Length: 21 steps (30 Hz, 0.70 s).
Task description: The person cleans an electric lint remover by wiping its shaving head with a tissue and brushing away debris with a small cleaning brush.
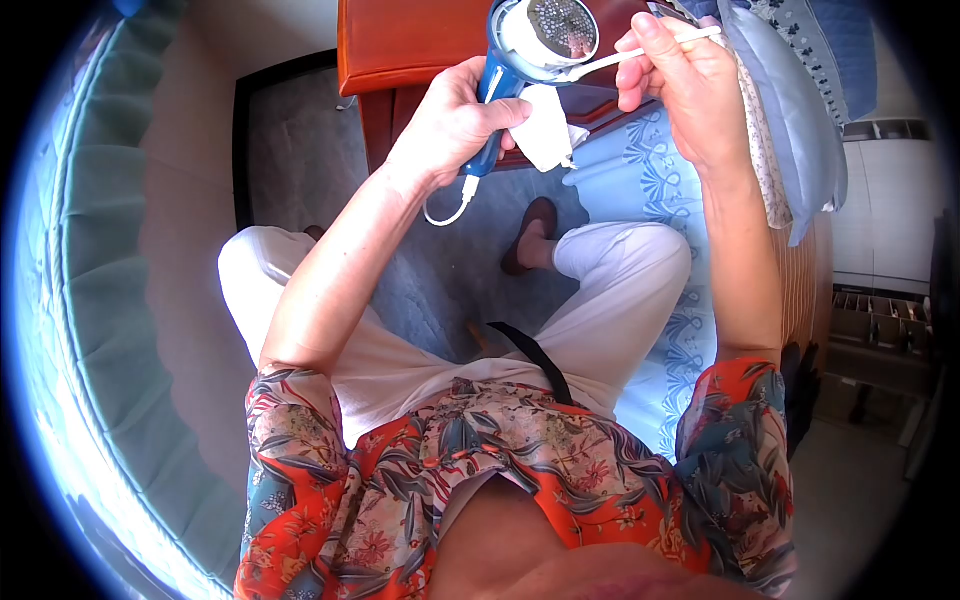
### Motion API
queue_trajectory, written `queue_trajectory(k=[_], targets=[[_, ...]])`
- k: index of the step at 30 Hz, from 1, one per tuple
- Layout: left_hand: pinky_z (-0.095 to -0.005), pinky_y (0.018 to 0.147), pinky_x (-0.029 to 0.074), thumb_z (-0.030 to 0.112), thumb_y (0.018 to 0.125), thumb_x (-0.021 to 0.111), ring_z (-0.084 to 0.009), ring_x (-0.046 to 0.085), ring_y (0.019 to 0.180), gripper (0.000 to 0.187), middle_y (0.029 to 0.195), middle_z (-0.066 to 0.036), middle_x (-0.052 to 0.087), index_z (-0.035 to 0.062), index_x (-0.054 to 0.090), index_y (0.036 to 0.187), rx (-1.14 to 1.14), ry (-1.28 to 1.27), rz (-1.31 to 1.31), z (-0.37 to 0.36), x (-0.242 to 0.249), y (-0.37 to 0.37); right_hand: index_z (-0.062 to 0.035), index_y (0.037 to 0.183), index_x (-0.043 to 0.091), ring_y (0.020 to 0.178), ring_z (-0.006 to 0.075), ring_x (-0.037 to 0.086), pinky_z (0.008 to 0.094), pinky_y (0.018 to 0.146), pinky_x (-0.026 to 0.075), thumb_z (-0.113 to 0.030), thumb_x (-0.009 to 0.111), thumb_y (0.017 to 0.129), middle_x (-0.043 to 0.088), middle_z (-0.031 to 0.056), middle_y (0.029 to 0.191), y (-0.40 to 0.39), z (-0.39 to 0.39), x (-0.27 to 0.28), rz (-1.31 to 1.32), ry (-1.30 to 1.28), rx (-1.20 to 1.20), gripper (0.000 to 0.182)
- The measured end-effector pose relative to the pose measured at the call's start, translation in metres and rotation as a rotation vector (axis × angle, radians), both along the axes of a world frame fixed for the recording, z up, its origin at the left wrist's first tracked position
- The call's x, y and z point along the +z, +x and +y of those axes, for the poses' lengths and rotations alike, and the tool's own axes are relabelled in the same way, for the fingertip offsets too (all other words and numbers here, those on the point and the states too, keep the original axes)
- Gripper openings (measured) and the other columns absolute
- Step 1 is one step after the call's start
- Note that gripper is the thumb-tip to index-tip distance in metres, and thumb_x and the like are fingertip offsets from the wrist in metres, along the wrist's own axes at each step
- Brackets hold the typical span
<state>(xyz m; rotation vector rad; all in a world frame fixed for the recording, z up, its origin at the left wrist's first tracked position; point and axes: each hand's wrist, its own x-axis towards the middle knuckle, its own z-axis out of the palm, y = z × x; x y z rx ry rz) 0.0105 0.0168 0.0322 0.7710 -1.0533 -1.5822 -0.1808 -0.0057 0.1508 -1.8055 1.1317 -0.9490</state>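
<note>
My left hand (450, 125) is wrapped around the handle of a blue fabric shaver (492, 90), with its round perforated metal head (562, 28) facing up. A white tissue (545, 132) hangs just below the shaver head, beside my left thumb. From the handle's lower end runs a white cable (458, 214). My right hand (690, 95) pinches a slim white cleaning brush (645, 53) between thumb and fingers. The brush tip is right at the lower rim of the shaver head.
Behind the shaver stands a reddish-brown wooden cabinet (410, 45). On the right is a bed with a light-blue embroidered cover (640, 190) and blue pillows (790, 110). A teal curtain (110, 300) hangs at the left. My knees in white trousers (630, 265) are spread below.
</note>
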Motion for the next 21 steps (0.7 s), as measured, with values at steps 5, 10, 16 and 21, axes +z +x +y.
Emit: queue_trajectory(k=[5,10,16,21], targets=[[-0.0202,0.053,0.048,0.009,0.078,0.072,-0.0054,0.055,0.057,0.026,0.075,0.0,0.061,0.0029,0.06,0.1,-0.01,-0.016,0.021,0.0,0.001,0.001,0.0004,0.088,0.06,0.051,0.0148,0.055,0.0256,0.05,0.045,-0.027,0.053,0.097,0.057,0.0077,0.062,-0.011,-0.001,-0.003,-0.164,0.194,0.008,0.03],[-0.0201,0.053,0.048,0.009,0.078,0.072,-0.0051,0.055,0.057,0.026,0.074,0.0,0.061,0.0028,0.06,0.101,0.001,-0.009,-0.009,0.0,0.001,0.001,0.0019,0.089,0.06,0.052,0.0155,0.055,0.0261,0.05,0.046,-0.026,0.052,0.097,0.056,0.0081,0.063,-0.014,0.003,0.002,-0.121,0.083,-0.049,0.03],[-0.0199,0.052,0.048,0.009,0.079,0.071,-0.0051,0.055,0.056,0.027,0.073,0.0,0.06,0.0022,0.06,0.102,0.02,-0.043,-0.04,0.001,0.003,-0.001,0.0037,0.088,0.062,0.053,0.0138,0.059,0.0236,0.051,0.048,-0.03,0.055,0.095,0.061,0.0092,0.066,-0.007,0.015,0.003,-0.125,0.004,-0.043,0.035],[-0.02,0.052,0.048,0.009,0.081,0.07,-0.005,0.055,0.056,0.027,0.074,-0.001,0.061,0.0016,0.059,0.104,0.036,-0.072,-0.052,0.001,0.002,-0.002,0.0035,0.088,0.063,0.055,0.0134,0.061,0.0225,0.053,0.048,-0.031,0.055,0.095,0.063,0.0095,0.068,0.002,0.025,-0.004,0.012,-0.138,-0.092,0.037]])
